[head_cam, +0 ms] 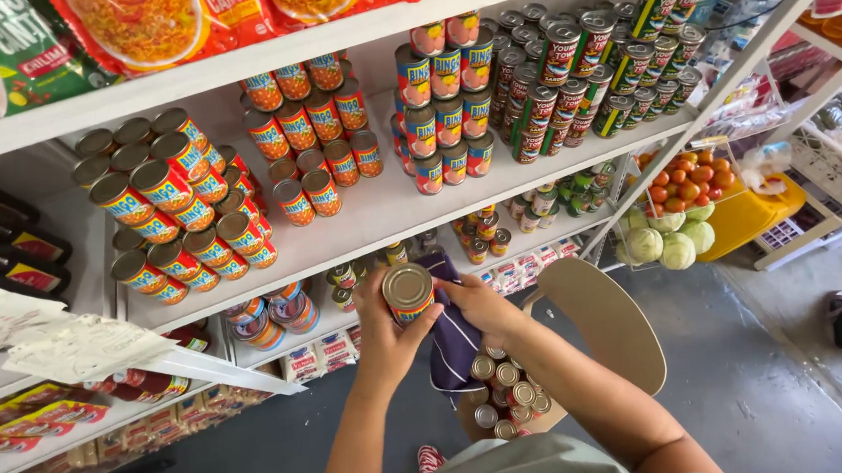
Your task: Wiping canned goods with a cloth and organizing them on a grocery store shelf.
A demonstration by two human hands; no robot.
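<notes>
A person stands before white shop shelving, wiping a tin. The left hand (387, 328), just left of centre in the lower half of the frame, is curled around a small orange-labelled can (408, 292), its silver lid turned toward the camera. The right hand (481, 305), immediately to the right, is closed on a dark blue striped cloth (452, 344) and presses it against the side of that can; the cloth hangs down between the forearms.

Below the hands, toward the bottom centre, an open cardboard box (505, 394) rests on a pale round-backed chair (603, 321) and holds a good number of silver-topped cans, so by the look of it much of the batch remains to be handled. Across the middle of the frame, the white shelf (382, 210) already carries stacks of matching orange and blue cans (188, 214) at left and a further pile at centre (312, 128), with a bare stretch of board in front of them where more could stand. Red-and-green labelled cans (584, 69) fill the upper right.

In the far right, a wire basket holds tomatoes (688, 182) above pale green cabbages (662, 240), beside a yellow container (751, 217). Dark sauce bottles (14, 245) lie at the left edge
</notes>
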